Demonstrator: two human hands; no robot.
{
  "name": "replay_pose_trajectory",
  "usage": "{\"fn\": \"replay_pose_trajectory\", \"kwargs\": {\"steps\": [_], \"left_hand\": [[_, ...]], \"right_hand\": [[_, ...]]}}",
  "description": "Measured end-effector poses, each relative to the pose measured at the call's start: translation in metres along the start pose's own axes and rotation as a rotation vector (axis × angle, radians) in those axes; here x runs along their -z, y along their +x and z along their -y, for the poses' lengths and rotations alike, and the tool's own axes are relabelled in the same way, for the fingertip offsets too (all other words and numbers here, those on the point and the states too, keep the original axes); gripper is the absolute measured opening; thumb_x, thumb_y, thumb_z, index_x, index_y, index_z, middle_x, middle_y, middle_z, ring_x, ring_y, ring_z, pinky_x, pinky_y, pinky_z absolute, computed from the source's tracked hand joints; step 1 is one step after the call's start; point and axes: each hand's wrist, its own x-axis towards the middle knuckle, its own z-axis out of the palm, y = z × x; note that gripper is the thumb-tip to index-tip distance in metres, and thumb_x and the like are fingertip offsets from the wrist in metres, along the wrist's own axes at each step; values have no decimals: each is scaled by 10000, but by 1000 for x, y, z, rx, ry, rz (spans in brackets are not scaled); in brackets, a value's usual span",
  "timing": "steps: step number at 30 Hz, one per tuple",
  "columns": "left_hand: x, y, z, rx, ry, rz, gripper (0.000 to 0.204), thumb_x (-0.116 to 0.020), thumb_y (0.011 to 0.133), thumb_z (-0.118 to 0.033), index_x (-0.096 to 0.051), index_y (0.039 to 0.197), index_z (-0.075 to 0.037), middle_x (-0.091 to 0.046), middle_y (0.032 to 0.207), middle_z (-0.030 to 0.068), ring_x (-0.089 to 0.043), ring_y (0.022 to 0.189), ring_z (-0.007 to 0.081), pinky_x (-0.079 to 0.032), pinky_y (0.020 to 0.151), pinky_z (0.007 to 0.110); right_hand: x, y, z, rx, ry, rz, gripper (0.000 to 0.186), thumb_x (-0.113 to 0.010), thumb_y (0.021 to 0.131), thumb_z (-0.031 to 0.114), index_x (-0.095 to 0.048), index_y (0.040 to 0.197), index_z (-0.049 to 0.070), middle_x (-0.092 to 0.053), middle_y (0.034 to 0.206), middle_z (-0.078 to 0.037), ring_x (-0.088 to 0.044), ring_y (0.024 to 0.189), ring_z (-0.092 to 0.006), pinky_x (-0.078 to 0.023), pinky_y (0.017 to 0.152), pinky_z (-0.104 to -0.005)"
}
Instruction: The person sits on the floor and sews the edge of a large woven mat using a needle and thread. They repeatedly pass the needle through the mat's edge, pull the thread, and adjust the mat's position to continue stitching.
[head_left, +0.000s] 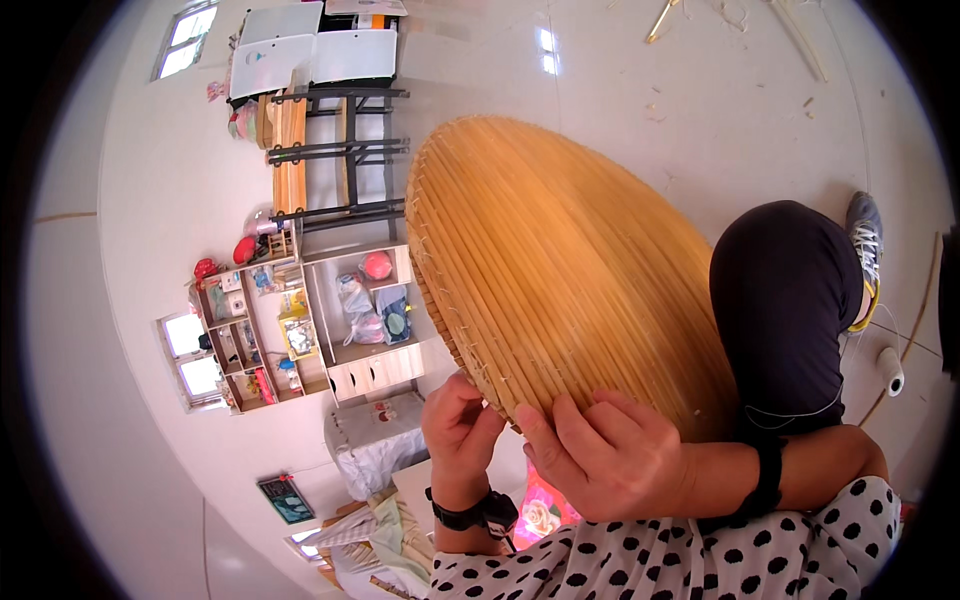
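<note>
A large oval piece of tan, straw-like strips (pixel 560 270) spreads before me, its strips lying lengthwise side by side. Rough stitches run along its bound left rim. At the near end of that rim, my left hand (pixel 462 430) is closed, thumb and forefinger pinched together; anything small between them is hidden. My right hand (pixel 615 450) grips the near edge just beside it, thumb and bent fingers pressed on the strips. The piece's right side rests against my dark-trousered knee (pixel 785 310). A thin white thread loops over the trouser leg.
A white thread spool (pixel 889 371) stands on the floor at the right, near my shoe (pixel 865 255). Loose sticks (pixel 800 40) and scraps lie on the far floor. At the left are a shelf unit (pixel 370 310), black-legged stools (pixel 340 150) and a covered bundle (pixel 375 440).
</note>
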Motion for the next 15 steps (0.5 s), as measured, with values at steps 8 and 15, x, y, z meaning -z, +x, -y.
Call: {"fn": "replay_pose_trajectory", "kwargs": {"steps": [8, 15], "left_hand": [[-7, 37, -11, -332, 261, 209, 111, -649, 783, 47, -591, 859, -9, -657, 847, 122, -645, 716, 202, -485, 633, 247], [-33, 72, -19, -437, 65, 321, 64, -661, 848, 9, -615, 889, -9, -669, 752, 78, -650, 611, 163, -501, 562, 253]], "right_hand": [[21, 4, -5, 18, -177, 87, 389, -687, 702, 81, -655, 1062, -63, -602, 826, -105, -549, 565, -167, -480, 481, -269], [35, 21, 0, -114, -354, 22, 397, -763, 710, 109, -634, 1055, -38, -620, 755, -86, -596, 543, -197, -482, 466, -283]]}}
